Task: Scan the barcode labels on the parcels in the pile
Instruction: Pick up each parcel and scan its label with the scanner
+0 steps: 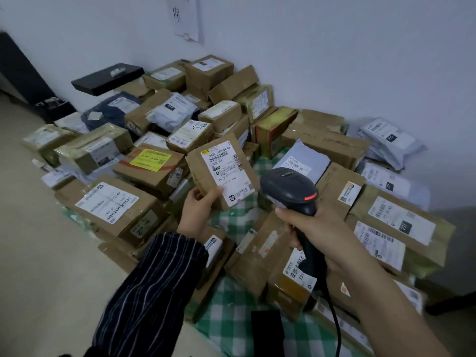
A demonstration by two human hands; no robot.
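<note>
White walls back a floor heaped with parcels (108,202) on a green checked cloth (239,300). Left hand (199,210) pinches a small brown parcel (221,173) label-up at 12 o'clock of centre; right hand (322,228) is wrapped around a scanner (288,189) aimed at it. Nothing marks scanned parcels; most of the pile likely remains.

Dim, flat indoor light with a cool cast; shadows are soft. Wide-angle bending curves the edges. Fine print on the labels (223,171) is slightly blurred.
</note>
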